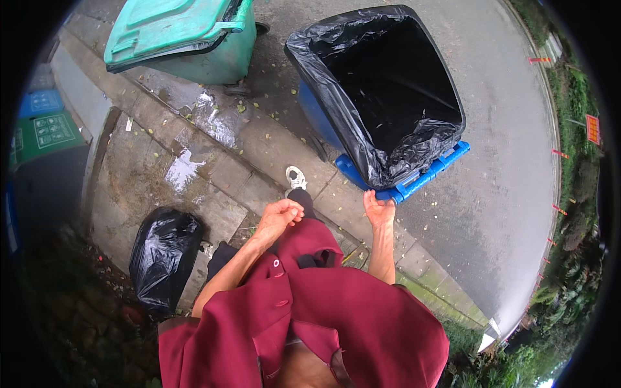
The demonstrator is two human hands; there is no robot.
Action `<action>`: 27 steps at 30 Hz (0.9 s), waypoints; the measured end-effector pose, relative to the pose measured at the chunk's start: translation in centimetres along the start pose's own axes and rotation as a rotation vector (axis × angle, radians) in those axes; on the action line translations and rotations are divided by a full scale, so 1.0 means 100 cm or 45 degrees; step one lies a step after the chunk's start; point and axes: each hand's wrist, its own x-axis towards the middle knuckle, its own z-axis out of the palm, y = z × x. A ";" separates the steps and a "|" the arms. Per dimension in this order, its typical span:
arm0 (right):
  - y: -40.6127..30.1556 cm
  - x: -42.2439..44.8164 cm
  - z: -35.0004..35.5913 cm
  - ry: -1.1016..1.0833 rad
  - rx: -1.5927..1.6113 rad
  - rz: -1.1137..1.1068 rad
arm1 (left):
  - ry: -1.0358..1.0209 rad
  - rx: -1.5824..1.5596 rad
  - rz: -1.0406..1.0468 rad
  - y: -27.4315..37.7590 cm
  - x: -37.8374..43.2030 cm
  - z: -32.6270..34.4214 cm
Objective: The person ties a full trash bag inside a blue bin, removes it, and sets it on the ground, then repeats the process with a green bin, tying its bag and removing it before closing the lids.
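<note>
A blue wheelie bin point(318, 116) stands on the road at the kerb, its rim covered by a black plastic bin liner point(335, 97) folded over the edge. The inside is dark. My right hand point(379, 209) is at the near corner, by the blue handle bar point(432, 172), palm up with fingers bent; whether it touches or grips the bin cannot be told. My left hand point(283, 213) is in front of my body above my leg, fingers curled; nothing shows in it. A full black rubbish bag point(166, 259) lies on the paving at the left.
A green wheelie bin point(213, 63) with its lid down stands at the upper left. A stone kerb point(271, 140) runs diagonally past my shoe point(295, 178). Puddles point(183, 169) wet the paving. Other bins point(48, 131) stand at the far left; the asphalt road point(499, 145) curves along the right.
</note>
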 end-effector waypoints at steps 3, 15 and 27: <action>-0.013 0.034 -0.029 -0.085 0.335 0.199 | 0.021 -0.025 -0.040 0.005 0.013 0.010; -0.011 0.156 -0.066 -0.307 0.411 0.067 | 0.206 0.007 0.226 0.109 0.069 -0.022; 0.004 0.075 -0.035 0.057 -0.036 -0.229 | 0.958 -0.529 0.509 0.240 0.094 -0.332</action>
